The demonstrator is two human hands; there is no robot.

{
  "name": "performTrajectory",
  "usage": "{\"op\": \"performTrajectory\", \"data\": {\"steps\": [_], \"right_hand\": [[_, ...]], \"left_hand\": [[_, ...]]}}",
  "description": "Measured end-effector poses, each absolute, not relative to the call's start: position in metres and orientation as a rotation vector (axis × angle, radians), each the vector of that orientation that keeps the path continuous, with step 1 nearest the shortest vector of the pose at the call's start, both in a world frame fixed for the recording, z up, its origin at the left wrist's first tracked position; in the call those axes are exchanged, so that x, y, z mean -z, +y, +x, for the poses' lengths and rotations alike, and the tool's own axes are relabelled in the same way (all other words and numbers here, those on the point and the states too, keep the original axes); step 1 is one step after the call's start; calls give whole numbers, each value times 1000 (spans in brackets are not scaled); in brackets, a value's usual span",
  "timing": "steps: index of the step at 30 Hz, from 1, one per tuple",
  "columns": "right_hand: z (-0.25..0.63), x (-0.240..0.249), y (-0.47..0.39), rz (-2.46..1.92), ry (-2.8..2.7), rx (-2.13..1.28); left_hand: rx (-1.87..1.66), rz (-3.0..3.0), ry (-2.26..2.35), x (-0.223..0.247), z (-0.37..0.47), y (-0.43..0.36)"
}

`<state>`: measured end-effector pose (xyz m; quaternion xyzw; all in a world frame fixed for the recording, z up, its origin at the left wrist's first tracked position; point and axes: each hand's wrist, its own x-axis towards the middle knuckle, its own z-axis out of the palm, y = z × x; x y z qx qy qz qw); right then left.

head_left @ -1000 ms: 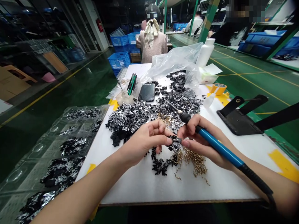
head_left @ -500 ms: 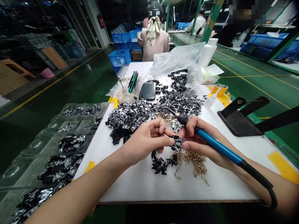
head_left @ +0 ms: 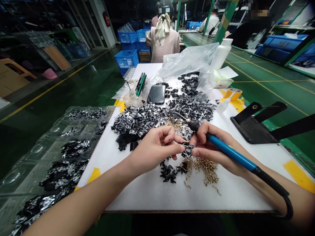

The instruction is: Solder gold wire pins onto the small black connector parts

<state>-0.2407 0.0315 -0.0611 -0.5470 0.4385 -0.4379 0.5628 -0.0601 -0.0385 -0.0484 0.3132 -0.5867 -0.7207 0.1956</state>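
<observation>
Left hand (head_left: 155, 150) and right hand (head_left: 216, 146) pinch a small black-and-silver part (head_left: 188, 150) between them above brass-coloured pins (head_left: 208, 172), a hold best light and level, the right's blue-handled soldering iron (head_left: 228, 152) pointing clear.

held part (head_left: 188, 149): bright metal with black, plastic-looking sections. soldering iron (head_left: 231, 152): smooth blue handle, satin sheen, likely plastic; front grip matt, rubber-like; shank dull metal. pins (head_left: 208, 170): brass-coloured metal, shiny. heaped clips (head_left: 140, 121): silvery, glinting metal mixed with matt black pieces. table (head_left: 145, 196): smooth white top, faint gloss; front edge looks like raw wood. phone (head_left: 157, 94): glossy, glass-like face. bag (head_left: 184, 64): clear plastic film, crinkled, shiny. bottle (head_left: 221, 55): smooth white plastic. stand (head_left: 253, 131): matt black, scuffed. tray (head_left: 49, 147): clear, glossy plastic. floor (head_left: 81, 93): smooth, reflective. jacket (head_left: 165, 55): rough-textured cloth.
</observation>
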Motion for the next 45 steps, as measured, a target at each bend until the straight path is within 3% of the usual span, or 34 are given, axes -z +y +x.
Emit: {"op": "performTrajectory", "data": {"steps": [8,14,45], "right_hand": [[-243,62,31,-1339,1078,1010],[-243,65,32,-1529,1139,1208],[-241,64,26,-1336,1047,1178]], "left_hand": [[1971,940,-1665,45,-62,-37],[1839,1000,-1766,50,-62,-36],[1793,1112,-1795,55,-65,-35]]}}
